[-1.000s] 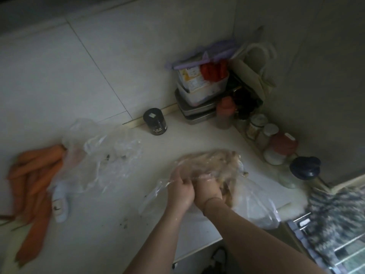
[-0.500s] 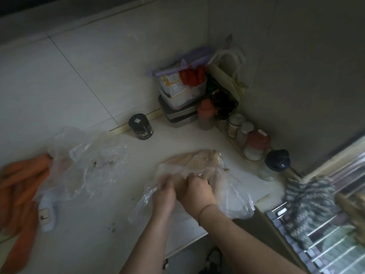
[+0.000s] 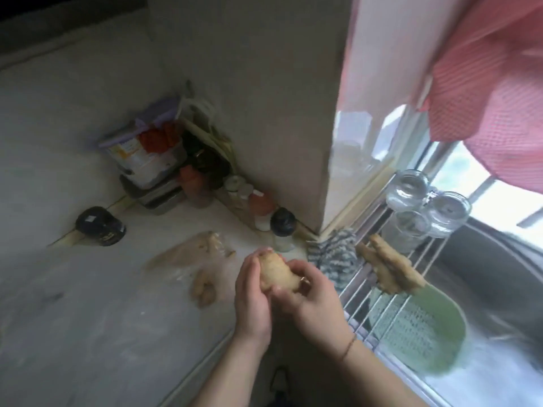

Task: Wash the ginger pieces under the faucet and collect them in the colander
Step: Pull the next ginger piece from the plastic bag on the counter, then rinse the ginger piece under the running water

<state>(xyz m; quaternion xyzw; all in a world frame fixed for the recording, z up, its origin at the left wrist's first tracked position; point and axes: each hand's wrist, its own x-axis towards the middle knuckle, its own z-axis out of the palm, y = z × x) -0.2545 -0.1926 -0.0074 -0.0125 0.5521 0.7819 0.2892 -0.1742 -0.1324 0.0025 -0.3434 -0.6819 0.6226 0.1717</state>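
Both hands hold one pale ginger piece (image 3: 276,273) above the counter's front edge: my left hand (image 3: 252,295) cups it from the left, my right hand (image 3: 305,298) grips it from the right. A clear plastic bag (image 3: 188,257) with more ginger lies on the counter to the left, and a loose ginger piece (image 3: 202,289) rests beside it. Two larger ginger pieces (image 3: 388,267) lie on the wire rack (image 3: 361,292) over the sink. A green colander (image 3: 423,333) sits in the sink under that rack. No faucet is in view.
Jars and spice bottles (image 3: 264,211) crowd the counter corner by stacked containers (image 3: 147,160). A black-lidded jar (image 3: 101,226) stands by the back wall. A striped cloth (image 3: 335,257) hangs at the rack's edge. Glass jars (image 3: 423,201) stand on the rack; a red cloth (image 3: 493,92) hangs above.
My hands have left the plastic bag and now hold a ginger piece lifted out of it. The view has swung right, bringing the sink, rack and colander into sight.
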